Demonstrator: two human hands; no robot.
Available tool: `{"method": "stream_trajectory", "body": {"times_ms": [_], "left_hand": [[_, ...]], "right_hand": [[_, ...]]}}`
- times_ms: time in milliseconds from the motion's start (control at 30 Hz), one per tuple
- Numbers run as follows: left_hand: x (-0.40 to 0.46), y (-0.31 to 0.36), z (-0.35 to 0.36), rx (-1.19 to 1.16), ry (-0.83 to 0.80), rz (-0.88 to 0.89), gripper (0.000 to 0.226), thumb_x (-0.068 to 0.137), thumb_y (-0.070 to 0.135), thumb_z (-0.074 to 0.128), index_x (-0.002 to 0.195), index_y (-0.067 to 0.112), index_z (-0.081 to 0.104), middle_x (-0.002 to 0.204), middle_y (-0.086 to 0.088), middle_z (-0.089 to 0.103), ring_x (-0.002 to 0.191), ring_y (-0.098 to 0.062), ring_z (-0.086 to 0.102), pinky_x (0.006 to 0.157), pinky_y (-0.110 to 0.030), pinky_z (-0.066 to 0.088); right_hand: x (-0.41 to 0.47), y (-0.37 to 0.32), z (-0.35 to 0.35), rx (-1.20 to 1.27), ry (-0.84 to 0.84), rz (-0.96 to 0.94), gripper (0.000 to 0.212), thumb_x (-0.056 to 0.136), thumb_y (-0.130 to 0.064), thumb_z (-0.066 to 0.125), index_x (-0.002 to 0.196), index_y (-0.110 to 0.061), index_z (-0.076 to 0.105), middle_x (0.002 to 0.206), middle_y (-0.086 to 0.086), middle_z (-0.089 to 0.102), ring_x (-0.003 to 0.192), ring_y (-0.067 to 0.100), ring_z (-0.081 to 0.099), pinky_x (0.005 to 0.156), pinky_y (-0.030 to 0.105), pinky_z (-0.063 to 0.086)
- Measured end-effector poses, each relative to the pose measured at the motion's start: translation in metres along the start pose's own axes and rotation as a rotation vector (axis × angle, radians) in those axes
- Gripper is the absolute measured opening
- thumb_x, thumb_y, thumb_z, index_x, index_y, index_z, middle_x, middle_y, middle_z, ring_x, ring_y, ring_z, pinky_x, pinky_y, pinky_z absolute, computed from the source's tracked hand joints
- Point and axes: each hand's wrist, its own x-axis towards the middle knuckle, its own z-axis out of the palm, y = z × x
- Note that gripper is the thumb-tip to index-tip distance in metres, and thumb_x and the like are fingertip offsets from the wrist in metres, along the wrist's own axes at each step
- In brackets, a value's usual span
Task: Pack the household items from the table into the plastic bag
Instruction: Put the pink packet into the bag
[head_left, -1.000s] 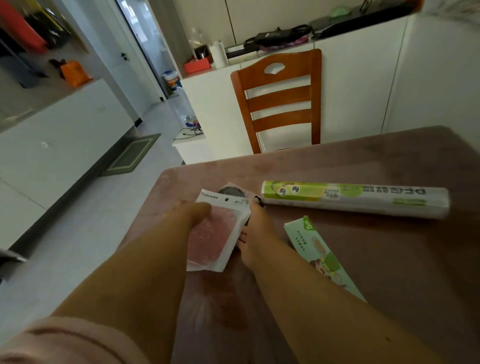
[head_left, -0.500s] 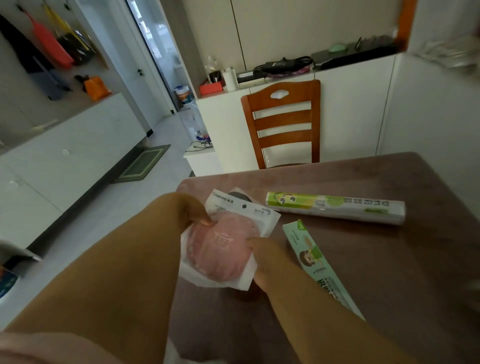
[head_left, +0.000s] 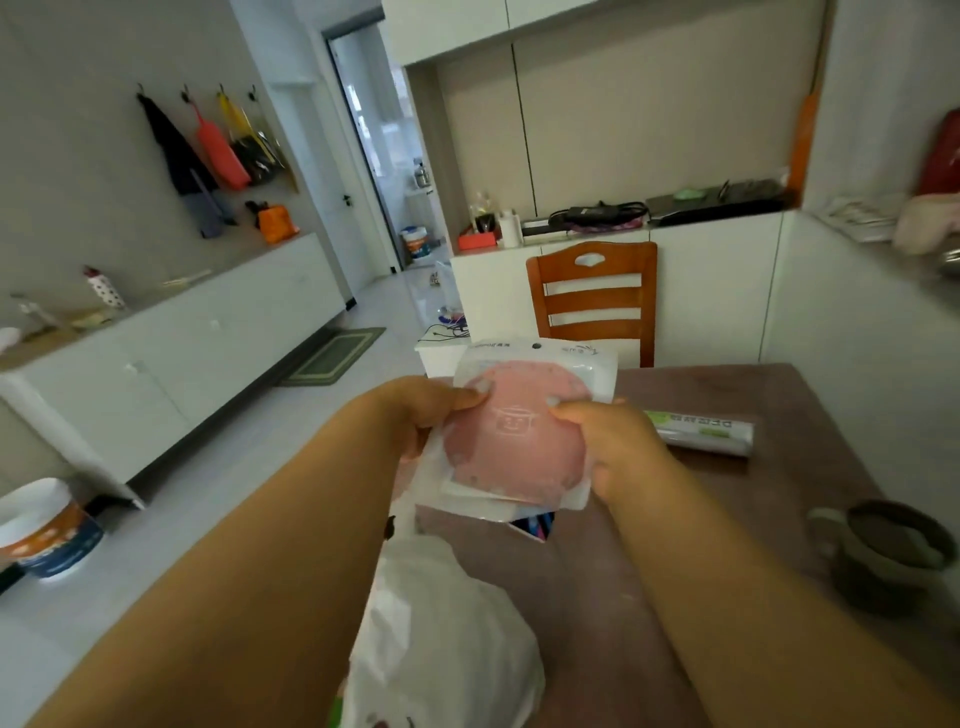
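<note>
Both hands (head_left: 524, 441) raised pink-pad packet (head_left: 519, 431) off table (head_left: 779, 499).

Both forearms are bare, with no sleeves showing.

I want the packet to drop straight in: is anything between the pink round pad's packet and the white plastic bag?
Nothing visible. Both hands, left and right, hold the clear packet with the pink round pad above the table; the white plastic bag lies below, nearer the person.

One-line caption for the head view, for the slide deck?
Both hands, left hand and right hand, hold a packaged pink round pad above the table, white plastic bag below.
</note>
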Motion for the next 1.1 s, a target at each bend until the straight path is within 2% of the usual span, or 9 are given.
{"method": "stream_trajectory", "body": {"times_ms": [167, 267, 433, 500, 600, 667, 767, 967, 1100], "left_hand": [[-0.055, -0.038, -0.026, -0.008, 0.214, 0.156, 0.052, 0.088, 0.051, 0.058, 0.111, 0.004, 0.062, 0.110, -0.013, 0.070, 0.100, -0.032, 0.067, 0.087, -0.043, 0.056], [-0.080, -0.064, -0.052, 0.050, 0.372, 0.197, 0.050, 0.095, 0.050, 0.045, 0.108, 0.006, 0.065, 0.103, -0.013, 0.071, 0.091, -0.029, 0.069, 0.075, -0.036, 0.058], [-0.115, -0.119, -0.088, 0.402, 0.568, 0.200, 0.039, 0.091, 0.041, 0.057, 0.104, 0.006, 0.069, 0.105, -0.012, 0.070, 0.096, -0.030, 0.066, 0.092, -0.042, 0.053], [-0.127, -0.139, -0.094, 0.569, 0.617, 0.227, 0.040, 0.089, 0.039, 0.060, 0.110, 0.006, 0.068, 0.114, -0.011, 0.069, 0.104, -0.028, 0.064, 0.095, -0.040, 0.052], [-0.136, -0.159, -0.097, 0.493, 0.571, 0.224, 0.042, 0.085, 0.047, 0.064, 0.107, 0.012, 0.065, 0.109, -0.009, 0.066, 0.099, -0.024, 0.062, 0.090, -0.034, 0.049], [-0.134, -0.162, -0.095, 0.368, 0.526, 0.200, 0.044, 0.089, 0.047, 0.059, 0.094, 0.004, 0.064, 0.097, -0.012, 0.066, 0.086, -0.024, 0.059, 0.080, -0.034, 0.047], [-0.130, -0.167, -0.091, 0.294, 0.492, 0.169, 0.052, 0.094, 0.048, 0.048, 0.108, 0.001, 0.067, 0.108, -0.014, 0.070, 0.095, -0.028, 0.064, 0.089, -0.036, 0.049], [-0.140, -0.164, -0.088, 0.038, 0.338, 0.172, 0.051, 0.094, 0.049, 0.045, 0.102, 0.005, 0.068, 0.098, -0.012, 0.071, 0.092, -0.031, 0.067, 0.086, -0.038, 0.053], [-0.158, -0.165, -0.091, -0.309, 0.166, 0.184, 0.047, 0.098, 0.040, 0.045, 0.077, 0.004, 0.067, 0.075, -0.011, 0.064, 0.069, -0.023, 0.057, 0.073, -0.031, 0.048]], "right_hand": [[-0.062, -0.007, 0.027, -0.007, -0.070, -0.188, 0.023, 0.074, -0.006, 0.076, 0.087, -0.022, 0.065, 0.107, 0.010, 0.070, 0.098, 0.032, 0.066, 0.090, 0.052, 0.053], [-0.092, -0.005, 0.050, -0.065, -0.062, -0.286, 0.025, 0.070, -0.012, 0.080, 0.079, -0.025, 0.061, 0.106, 0.008, 0.071, 0.098, 0.031, 0.066, 0.090, 0.050, 0.054], [-0.131, 0.009, 0.088, -0.277, -0.067, -0.389, 0.028, 0.074, -0.014, 0.077, 0.099, -0.016, 0.065, 0.099, 0.005, 0.069, 0.094, 0.028, 0.066, 0.087, 0.045, 0.056], [-0.142, 0.019, 0.098, -0.365, -0.048, -0.421, 0.021, 0.077, -0.013, 0.075, 0.091, -0.019, 0.060, 0.092, 0.003, 0.064, 0.089, 0.027, 0.064, 0.084, 0.041, 0.056], [-0.146, 0.038, 0.107, -0.484, 0.002, -0.443, 0.017, 0.081, -0.013, 0.070, 0.078, -0.021, 0.055, 0.086, 0.003, 0.061, 0.082, 0.026, 0.061, 0.072, 0.034, 0.053], [-0.148, 0.048, 0.110, -0.541, 0.054, -0.434, 0.013, 0.082, -0.014, 0.067, 0.093, -0.017, 0.061, 0.090, 0.004, 0.063, 0.080, 0.025, 0.059, 0.065, 0.028, 0.046], [-0.149, 0.061, 0.115, -0.592, 0.074, -0.370, 0.021, 0.083, -0.014, 0.065, 0.104, -0.015, 0.063, 0.091, 0.004, 0.063, 0.081, 0.026, 0.061, 0.067, 0.029, 0.049], [-0.156, 0.083, 0.135, -0.571, -0.012, -0.263, 0.027, 0.080, -0.006, 0.061, 0.107, -0.008, 0.063, 0.096, 0.012, 0.067, 0.089, 0.032, 0.065, 0.078, 0.038, 0.057], [-0.171, 0.098, 0.152, -0.737, -0.232, -0.144, 0.034, 0.089, -0.018, 0.057, 0.120, -0.003, 0.059, 0.096, 0.011, 0.066, 0.086, 0.024, 0.065, 0.078, 0.037, 0.057]]}}
